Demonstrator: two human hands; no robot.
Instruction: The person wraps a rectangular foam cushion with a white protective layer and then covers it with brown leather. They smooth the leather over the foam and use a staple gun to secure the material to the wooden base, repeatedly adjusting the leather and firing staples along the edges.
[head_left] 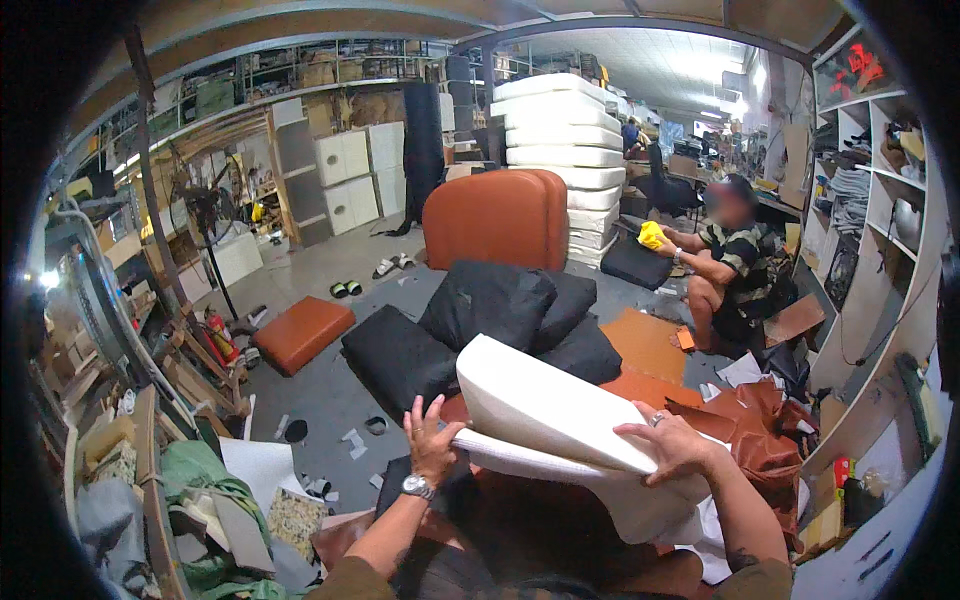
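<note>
L hand (pixel 432 448): wrist bent up, fingers spread, at L edge of wht sheet (pixel 640 508); grip can't tell. R hand (pixel 682 446): angled in from R, fingers curled on R end of foam (pixel 545 402), holding it. Foam: wht, atop sheet, nearside of blk cushions (pixel 488 302); long axis slants far L to near R. Shelf (pixel 893 235), far R: grey cloth (pixel 850 187) in folded stacks.

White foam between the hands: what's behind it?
Beyond the white foam, black cushions are piled, with brown padded panels farther back. The foam covers some of that area; whatever lies directly behind it cannot be seen.
</note>
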